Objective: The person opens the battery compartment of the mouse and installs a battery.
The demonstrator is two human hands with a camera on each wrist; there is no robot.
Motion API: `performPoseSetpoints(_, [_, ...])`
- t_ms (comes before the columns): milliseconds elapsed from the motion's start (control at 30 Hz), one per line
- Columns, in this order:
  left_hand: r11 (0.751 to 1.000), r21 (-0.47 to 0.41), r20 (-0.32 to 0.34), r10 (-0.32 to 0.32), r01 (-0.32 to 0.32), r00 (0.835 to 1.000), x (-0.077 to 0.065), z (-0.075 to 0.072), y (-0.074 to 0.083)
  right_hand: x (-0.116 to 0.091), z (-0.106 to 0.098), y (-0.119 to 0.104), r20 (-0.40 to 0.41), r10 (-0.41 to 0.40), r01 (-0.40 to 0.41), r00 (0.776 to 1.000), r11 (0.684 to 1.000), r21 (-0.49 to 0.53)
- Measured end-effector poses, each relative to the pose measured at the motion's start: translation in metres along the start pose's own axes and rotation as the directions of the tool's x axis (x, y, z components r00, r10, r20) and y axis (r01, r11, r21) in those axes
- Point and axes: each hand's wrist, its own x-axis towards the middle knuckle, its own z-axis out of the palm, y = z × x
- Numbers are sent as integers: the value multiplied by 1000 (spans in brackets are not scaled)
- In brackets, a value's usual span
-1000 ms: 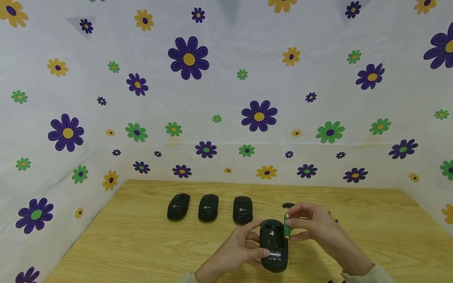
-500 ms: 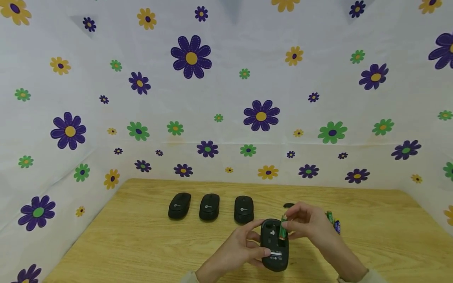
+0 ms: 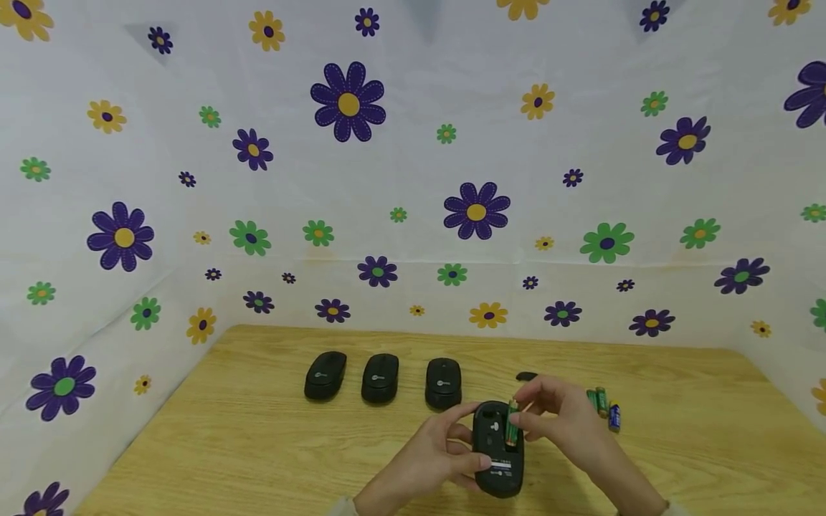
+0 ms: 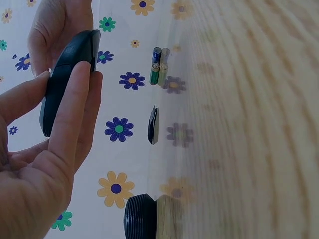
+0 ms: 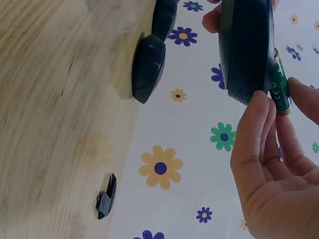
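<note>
Underside up, a black computer mouse [image 3: 498, 459] is gripped by my left hand [image 3: 429, 453], thumb on its base and fingers round its edge. Its battery slot faces me. My right hand [image 3: 571, 423] pinches a green battery [image 3: 512, 424] between thumb and fingers, tilted at the slot with its lower end in the opening. In the right wrist view the battery [image 5: 280, 87] sticks out beside the mouse [image 5: 246, 47]. Whether it touches the slot's contacts is hidden.
Three black mice [image 3: 379, 378] stand in a row at the back of the wooden table [image 3: 258, 444]. A small black cover [image 3: 526, 376] lies behind my right hand. Right of it are green batteries [image 3: 602, 402] and a blue battery [image 3: 614, 416].
My right hand has moved the green battery left, from beside the mouse over its slot, and lowered its end into the opening. The left hand and mouse have hardly moved.
</note>
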Motion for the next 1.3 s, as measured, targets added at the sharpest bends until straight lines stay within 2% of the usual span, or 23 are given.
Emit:
performPoseSetpoints(267, [1000, -2, -24, -31, 31, 999, 1, 1, 1, -3, 3, 0, -33, -57, 54, 998, 995, -86])
performPoseSetpoints(433, [1000, -12, -8, -14, 14, 1000, 0, -1, 0, -4, 8, -2, -83, -62, 49, 995, 986, -157])
performPoseSetpoints(533, [1000, -19, -5, 1, -1, 1000, 1, -2, 1, -4, 10, -2, -91, -92, 76, 992, 982, -172])
performPoseSetpoints(667, [1000, -15, 2, 17, -17, 1000, 1, -3, 3, -5, 10, -2, -92, -130, 114, 987, 980, -165])
performPoseSetpoints(800, [1000, -13, 0, 7, -7, 1000, 1, -3, 3, -4, 9, -2, -92, -71, 62, 993, 993, -105])
performPoseSetpoints(933, [1000, -11, -14, 6, -6, 1000, 1, -4, 2, -1, 6, 3, 0, 52, -52, 999, 998, 37])
performPoseSetpoints(1067, [1000, -12, -14, 22, -22, 1000, 0, -4, 2, 2, 2, 7, 171, 161, -188, 972, 970, 151])
performPoseSetpoints(1167, [999, -20, -8, 33, -33, 999, 0, -4, 1, 2, 2, 9, 253, 190, -241, 949, 952, 187])
performPoseSetpoints(1300, [999, -24, 3, 42, -42, 999, -1, -3, 2, 2, 3, 12, 301, 197, -271, 933, 936, 225])
